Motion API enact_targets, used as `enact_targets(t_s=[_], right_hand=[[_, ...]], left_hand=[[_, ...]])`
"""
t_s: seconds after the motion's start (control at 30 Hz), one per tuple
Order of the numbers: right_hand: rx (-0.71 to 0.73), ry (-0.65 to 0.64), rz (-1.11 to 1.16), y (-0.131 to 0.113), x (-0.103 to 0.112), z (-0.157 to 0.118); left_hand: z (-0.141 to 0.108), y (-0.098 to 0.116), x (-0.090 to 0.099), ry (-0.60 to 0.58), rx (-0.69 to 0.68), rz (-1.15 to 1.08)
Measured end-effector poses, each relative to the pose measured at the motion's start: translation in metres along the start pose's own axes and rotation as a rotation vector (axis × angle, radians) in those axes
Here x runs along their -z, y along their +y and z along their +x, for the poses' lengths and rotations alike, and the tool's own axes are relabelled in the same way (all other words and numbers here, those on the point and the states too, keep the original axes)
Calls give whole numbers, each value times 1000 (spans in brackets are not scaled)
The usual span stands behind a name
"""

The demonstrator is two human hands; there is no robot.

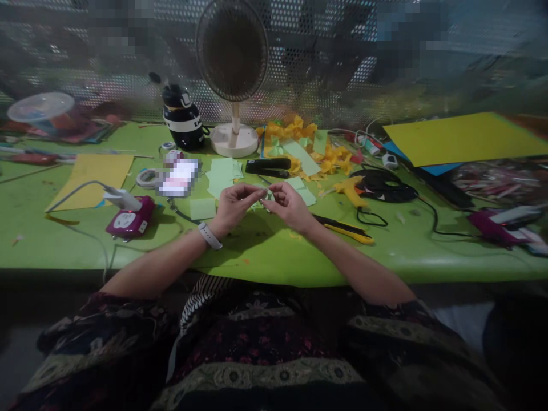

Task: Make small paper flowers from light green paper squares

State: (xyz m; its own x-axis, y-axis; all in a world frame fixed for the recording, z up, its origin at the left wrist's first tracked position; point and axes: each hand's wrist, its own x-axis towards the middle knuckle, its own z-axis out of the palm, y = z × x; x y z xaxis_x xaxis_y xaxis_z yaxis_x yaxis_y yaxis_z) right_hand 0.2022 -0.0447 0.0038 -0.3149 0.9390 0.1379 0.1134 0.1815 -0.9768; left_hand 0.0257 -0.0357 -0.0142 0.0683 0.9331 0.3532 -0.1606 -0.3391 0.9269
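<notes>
My left hand [234, 206] and my right hand [287, 205] meet over the front of the green table [274, 257]. Between their pinched fingertips is a small piece of pale green paper [268, 195], mostly covered by the fingers, so its exact shape is unclear. Pale green paper squares [222, 174] lie just beyond my hands, with one more square [202, 209] beside my left wrist. A black stapler [268, 166] rests behind the fingers. Close to my right forearm lies a yellow-and-black utility knife [349, 230].
Behind stand a fan [233, 140] and a black bottle [184, 123]. Orange paper pieces [336, 157] are heaped at the back. Rightward are a yellow glue gun [351, 189], a coiled black cable [387, 185] and a yellow sheet [462, 140]. A purple power adapter [136, 222] with cords sits left.
</notes>
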Motion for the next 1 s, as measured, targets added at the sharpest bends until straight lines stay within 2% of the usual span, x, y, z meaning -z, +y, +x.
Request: enact_targets(t_s=[0.13, 0.27, 0.4, 0.5, 0.77, 1.0], right_hand=[[52, 12, 43, 4, 2, 3], [104, 72, 8, 3, 8, 4], [141, 115, -36, 1, 11, 3], [155, 122, -84, 0, 12, 1], [157, 89, -90, 3, 13, 2], [180, 68, -62, 7, 14, 3]], left_hand=[[0, 2, -1, -6, 45, -63], [3, 7, 2, 13, 199, -144], [6, 16, 8, -82, 401, -196], [8, 21, 11, -150, 492, -175], [5, 23, 9, -139, 491, -134], [10, 28, 14, -158, 567, -114]])
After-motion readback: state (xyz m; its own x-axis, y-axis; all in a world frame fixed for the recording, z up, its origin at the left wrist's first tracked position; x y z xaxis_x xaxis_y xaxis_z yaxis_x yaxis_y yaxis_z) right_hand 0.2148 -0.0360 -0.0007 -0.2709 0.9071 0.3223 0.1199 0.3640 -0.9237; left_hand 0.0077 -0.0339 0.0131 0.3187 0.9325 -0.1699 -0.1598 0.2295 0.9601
